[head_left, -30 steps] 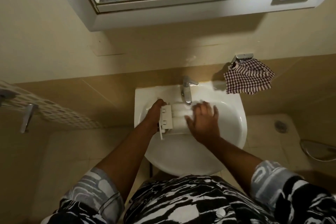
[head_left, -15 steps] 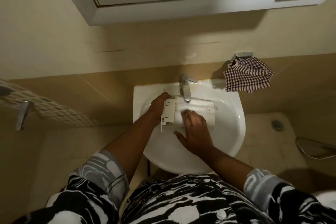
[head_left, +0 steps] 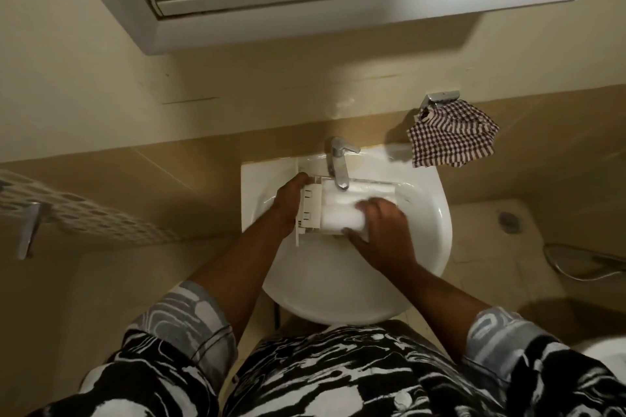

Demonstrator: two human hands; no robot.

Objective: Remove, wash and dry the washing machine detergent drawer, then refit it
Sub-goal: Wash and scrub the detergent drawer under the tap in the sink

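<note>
No readable txt, labels, brands, nos. or signs anywhere in the head view. Detergent drawer (head_left: 310, 210) front panel shows only small dark slots, no lettering. Tap (head_left: 339, 162), basin (head_left: 426, 230), mirror cabinet (head_left: 305, 7) and checked cloth (head_left: 452, 139) carry no markings legible at this res.

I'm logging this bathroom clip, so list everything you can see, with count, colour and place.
drawer: one, white, in the sink under the tap
tap: one, chrome, back of the sink
sink: one, white, centre
cloth: one, red-and-white check, on a wall hook at right
cabinet: one, white, mirrored, above
hands: left holds the drawer's front end; right on the drawer's body
</note>
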